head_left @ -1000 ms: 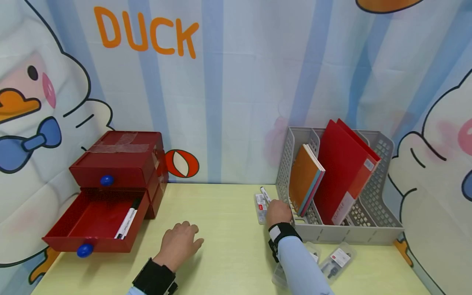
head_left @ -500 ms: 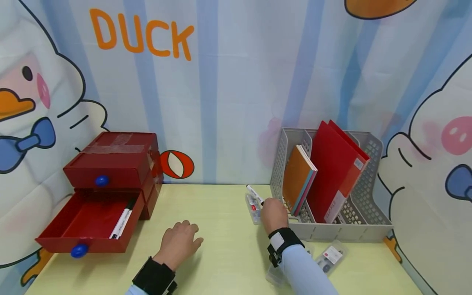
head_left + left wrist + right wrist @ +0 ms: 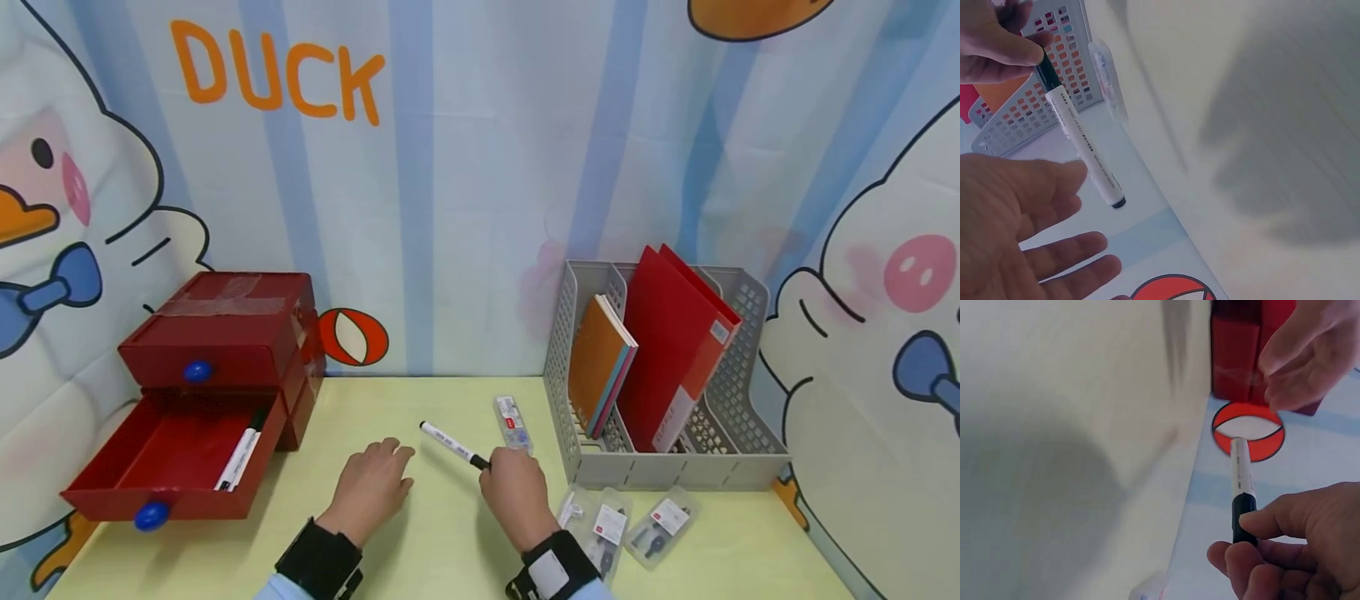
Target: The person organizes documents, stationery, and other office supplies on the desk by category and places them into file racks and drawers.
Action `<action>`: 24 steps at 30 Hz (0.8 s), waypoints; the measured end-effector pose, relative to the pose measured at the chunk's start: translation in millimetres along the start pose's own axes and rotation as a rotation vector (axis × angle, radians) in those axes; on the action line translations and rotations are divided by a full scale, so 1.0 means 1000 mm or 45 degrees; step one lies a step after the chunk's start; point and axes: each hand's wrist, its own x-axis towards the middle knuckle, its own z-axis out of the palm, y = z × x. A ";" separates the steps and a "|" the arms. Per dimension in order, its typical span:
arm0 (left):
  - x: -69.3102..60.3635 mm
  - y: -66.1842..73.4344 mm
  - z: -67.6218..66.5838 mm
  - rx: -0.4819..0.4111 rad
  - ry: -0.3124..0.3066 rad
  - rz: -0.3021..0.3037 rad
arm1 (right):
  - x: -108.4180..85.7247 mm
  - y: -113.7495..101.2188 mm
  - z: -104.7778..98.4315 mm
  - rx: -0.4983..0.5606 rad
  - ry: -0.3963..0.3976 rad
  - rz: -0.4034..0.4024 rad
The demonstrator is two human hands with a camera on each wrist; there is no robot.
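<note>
Head view: R hand (image 3: 517, 498) pinched marker (image 3: 450, 443) by its dark end, over table (image 3: 442, 554) btwn both hands. Long axis slanted fwd-left, free white end nearer L hand (image 3: 369, 490), which held nothing, fingers loosely spread. L wrist view: barrel ran close by L thumb; contact unclear. R wrist view: thumb + fingers gripped dark end; barrel pointed away from R palm, twd red drawer unit (image 3: 1235, 356) side.

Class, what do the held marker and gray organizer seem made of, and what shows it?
Held marker: probably smooth plastic, given its even white barrel and dark cap. Gray organizer: likely molded plastic, fairly matte, with regular perforations through its walls.
</note>
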 end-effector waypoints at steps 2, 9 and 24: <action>-0.001 -0.001 0.001 0.005 0.009 0.030 | -0.008 -0.006 -0.002 0.056 -0.063 -0.024; -0.002 -0.004 0.002 0.007 0.001 0.062 | -0.024 -0.019 -0.009 0.161 -0.172 -0.109; -0.004 -0.004 -0.008 0.101 -0.039 -0.023 | -0.021 0.006 -0.023 -0.117 -0.163 0.035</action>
